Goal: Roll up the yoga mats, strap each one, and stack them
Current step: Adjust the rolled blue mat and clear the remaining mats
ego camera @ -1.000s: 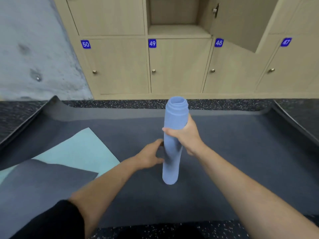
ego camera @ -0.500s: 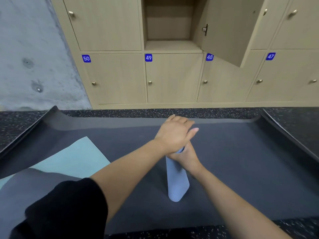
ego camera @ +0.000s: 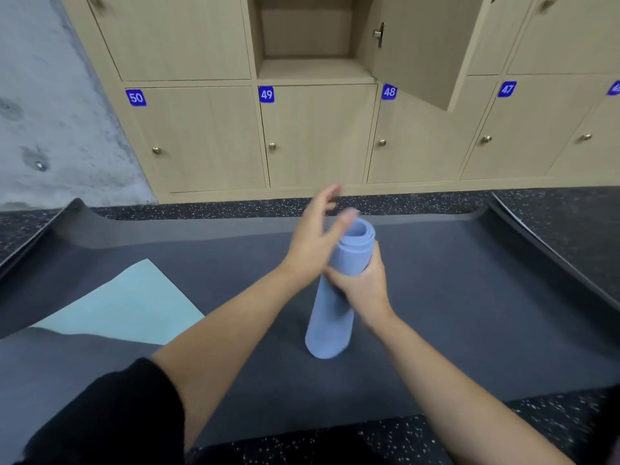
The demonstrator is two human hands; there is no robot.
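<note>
1. Head view: a rolled light-blue foam yoga mat [ego camera: 330, 317] stands upright on end, on a flat dark grey floor mat [ego camera: 453, 297].
2. Right hand [ego camera: 364, 286]: fingers wrapped round the roll's upper half, grasping it.
3. Left hand [ego camera: 313, 245]: released, fingers straight, beside the roll's top rim; motion-blurred, so contact is probable, not certain.
4. A pale teal flat mat [ego camera: 134, 303] lies to the left, near edge overlapped by grey.
5. Numbered beige wooden lockers [ego camera: 318, 139] stand behind; one upper door is open.
</note>
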